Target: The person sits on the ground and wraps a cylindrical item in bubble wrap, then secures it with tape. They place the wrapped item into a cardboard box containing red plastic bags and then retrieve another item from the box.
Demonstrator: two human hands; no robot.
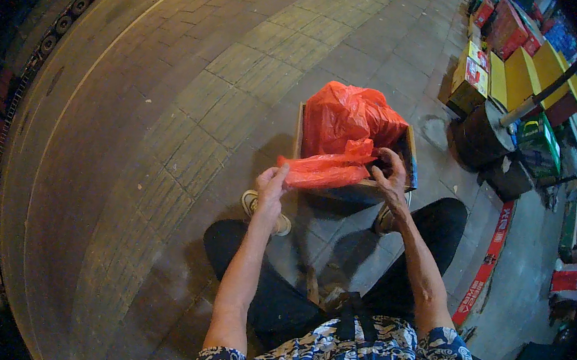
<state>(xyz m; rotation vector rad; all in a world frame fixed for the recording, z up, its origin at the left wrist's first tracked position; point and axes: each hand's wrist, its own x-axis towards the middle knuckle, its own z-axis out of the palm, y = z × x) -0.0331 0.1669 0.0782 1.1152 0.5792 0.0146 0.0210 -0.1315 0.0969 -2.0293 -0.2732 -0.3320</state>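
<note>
Between my hands a red plastic bag (328,172) is stretched out sideways, gathered into a long flat bundle. My left hand (271,182) pinches its left end between thumb and fingers. At the other end my right hand (391,174) has its fingers curled by the bag's right edge; dark shadow there hides the fingertips. Just beyond, a larger bulging red plastic bag (348,116) fills most of an open box (412,157) on the pavement in front of my feet. What the larger bag holds is hidden.
Yellow cartons (469,85) and a dark cylindrical base with a pole (483,135) stand at the right, near a green box (539,144). A red strip with writing (484,264) runs along the ground. Paved sidewalk (213,96) and a road (58,160) extend left, with vehicles at the far edge.
</note>
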